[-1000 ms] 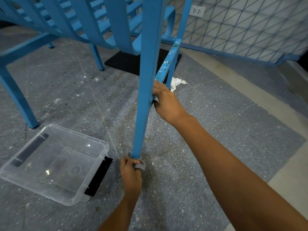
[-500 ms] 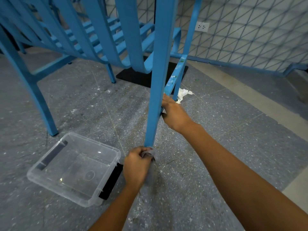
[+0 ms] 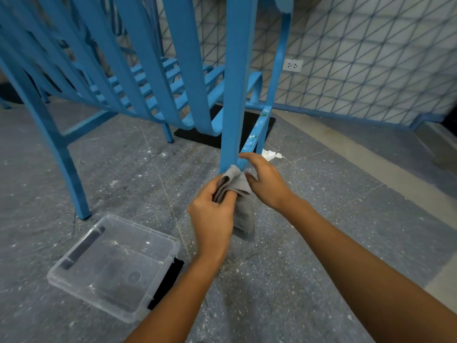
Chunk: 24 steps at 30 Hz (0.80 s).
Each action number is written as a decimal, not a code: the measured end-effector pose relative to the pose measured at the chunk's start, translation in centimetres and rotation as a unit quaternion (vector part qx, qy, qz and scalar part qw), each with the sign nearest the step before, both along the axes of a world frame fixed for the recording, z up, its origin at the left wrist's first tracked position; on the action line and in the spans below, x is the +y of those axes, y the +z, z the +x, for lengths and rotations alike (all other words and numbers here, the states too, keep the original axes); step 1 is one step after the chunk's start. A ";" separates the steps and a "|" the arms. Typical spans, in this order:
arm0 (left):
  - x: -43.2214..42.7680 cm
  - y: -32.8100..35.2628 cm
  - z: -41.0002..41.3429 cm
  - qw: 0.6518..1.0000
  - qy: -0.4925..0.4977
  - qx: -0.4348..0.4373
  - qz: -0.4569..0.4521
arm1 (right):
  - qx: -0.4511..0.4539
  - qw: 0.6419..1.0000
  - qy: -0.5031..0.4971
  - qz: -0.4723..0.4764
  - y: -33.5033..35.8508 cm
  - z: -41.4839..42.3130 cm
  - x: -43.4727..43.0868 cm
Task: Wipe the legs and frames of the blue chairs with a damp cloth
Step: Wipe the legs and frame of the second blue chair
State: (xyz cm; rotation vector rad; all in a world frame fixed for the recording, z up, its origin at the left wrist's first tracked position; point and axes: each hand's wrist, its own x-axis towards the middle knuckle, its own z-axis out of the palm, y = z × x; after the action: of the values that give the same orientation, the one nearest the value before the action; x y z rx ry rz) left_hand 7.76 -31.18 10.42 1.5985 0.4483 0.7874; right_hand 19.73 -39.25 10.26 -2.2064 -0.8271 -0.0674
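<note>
The cloth (image 3: 238,194), grey, soft and folded, hangs at frame centre against the flat blue painted leg (image 3: 236,95). The left hand (image 3: 212,214) pinches its folds; the right hand (image 3: 265,181) touches its upper edge, fingers loosely spread. A clear plastic bin (image 3: 74,280) sits lower left on speckled floor (image 3: 321,231).

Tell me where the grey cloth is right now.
In the head view, centre frame: the grey cloth is bunched in the left hand, against the near blue chair leg, with the right hand beside it.
</note>
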 end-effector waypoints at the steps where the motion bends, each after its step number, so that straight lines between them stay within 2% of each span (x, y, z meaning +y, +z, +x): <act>1: -0.3 0.3 0.0 1.000 -0.003 -0.003 0.004 | 0.020 0.999 -0.001 0.027 0.4 -0.2 -0.2; 3: -0.8 1.0 0.0 1.000 -0.022 -0.015 0.006 | 0.110 0.990 0.012 0.085 1.3 -0.5 -0.7; 6: -1.6 1.7 0.2 0.999 -0.043 -0.028 0.003 | 0.269 0.949 0.027 0.160 2.2 -0.7 -1.7; 9: -2.1 1.6 0.5 0.999 -0.042 -0.022 0.013 | 0.394 0.899 0.068 0.180 2.3 -0.4 -3.0; 11: -2.4 1.4 0.7 0.999 -0.042 -0.020 0.020 | 0.445 0.870 0.111 0.178 1.9 -0.2 -3.8; 16: -2.5 1.6 0.8 0.999 -0.029 -0.035 0.021 | 0.510 0.816 0.165 0.218 1.9 -0.3 -4.8; 18: -2.4 1.4 0.5 0.997 -0.027 -0.051 0.053 | 0.514 0.809 0.157 0.240 2.1 0.0 -5.0; 22: -1.7 0.6 0.4 0.979 0.023 -0.093 0.182 | 0.512 0.803 0.140 0.272 2.6 0.3 -5.4; 24: -1.2 0.1 0.6 0.979 0.025 -0.083 0.186 | 0.502 0.803 0.116 0.298 2.6 0.6 -5.5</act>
State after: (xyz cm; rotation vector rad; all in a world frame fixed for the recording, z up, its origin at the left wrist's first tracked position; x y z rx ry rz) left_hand 8.35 -32.36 10.56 1.8518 0.2276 1.0816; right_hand 20.29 -44.79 12.90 -1.2252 -0.3550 0.7946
